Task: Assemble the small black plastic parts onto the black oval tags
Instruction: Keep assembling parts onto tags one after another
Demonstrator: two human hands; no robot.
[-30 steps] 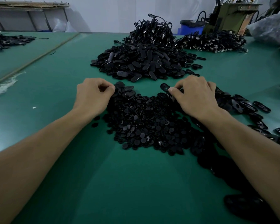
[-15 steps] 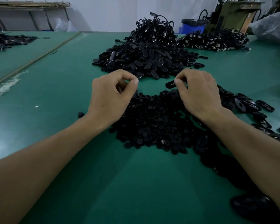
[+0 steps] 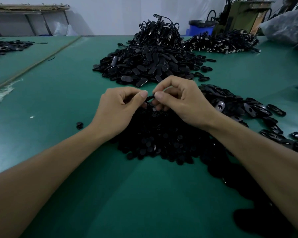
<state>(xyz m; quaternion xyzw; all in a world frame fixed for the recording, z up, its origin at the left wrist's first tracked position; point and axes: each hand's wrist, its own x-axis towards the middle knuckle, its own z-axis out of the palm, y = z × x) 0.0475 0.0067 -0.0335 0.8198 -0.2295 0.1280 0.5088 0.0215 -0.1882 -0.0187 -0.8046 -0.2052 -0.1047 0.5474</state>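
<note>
Head view: left hand [image 3: 117, 110] and right hand [image 3: 181, 102] are both pinching one black oval tag [image 3: 149, 98] at thumb tips, long axis running hand to hand, right end tilting higher, above small parts pile [image 3: 162, 140] on tabletop [image 3: 110, 194].

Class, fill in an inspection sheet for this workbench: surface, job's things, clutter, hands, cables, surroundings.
Surface: green mat, whitish scuff at left edge.
Job's things: pile of small round parts under the hands; oval tags to its right; larger tag heap behind.
Clutter: one stray part left of the pile.
Hands: left hand and right hand meet above the pile, fingers pinching one black piece between them.
Cables: corded pieces heaped at the back.
Surroundings: blue bin, green machine, plastic bag at far right.
</note>
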